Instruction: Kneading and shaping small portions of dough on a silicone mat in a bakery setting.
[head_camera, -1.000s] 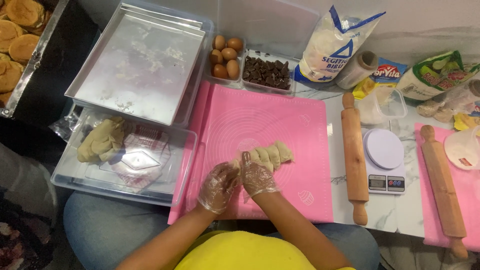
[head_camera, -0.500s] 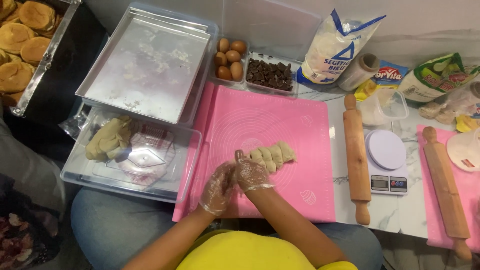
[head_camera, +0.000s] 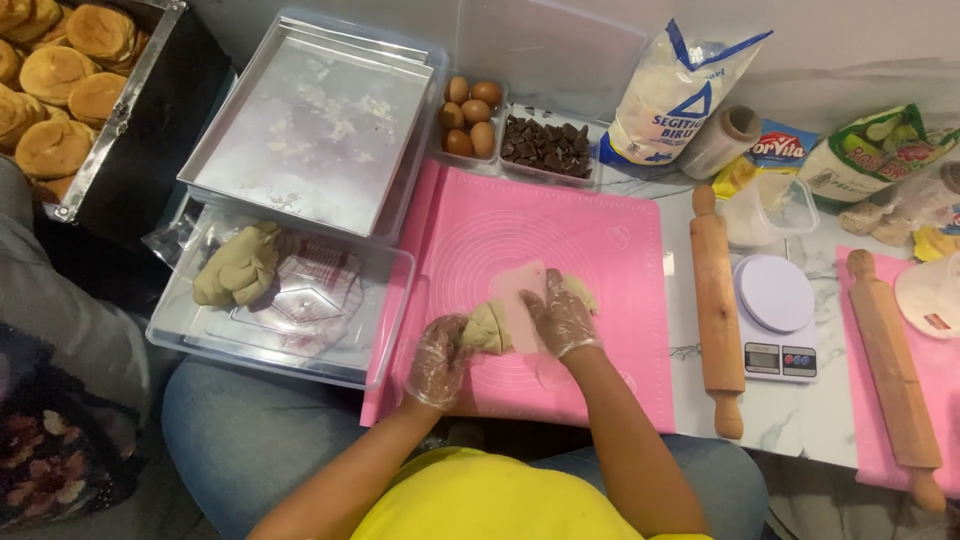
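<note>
Both my hands wear clear plastic gloves and work over a pink silicone mat. My left hand grips a lump of beige dough at the mat's near middle. My right hand holds a pale pink flat scraper upright, pressed against that lump. A small rest of the dough log shows just behind my right hand's fingers.
A wooden rolling pin and a kitchen scale lie right of the mat. A clear tub with more dough and a metal tray sit left. Eggs, chocolate pieces and a flour bag stand behind.
My hands were together at the left end of the dough log. Now my right hand has the pink scraper at the dough and my left hand grips a lump of it.
</note>
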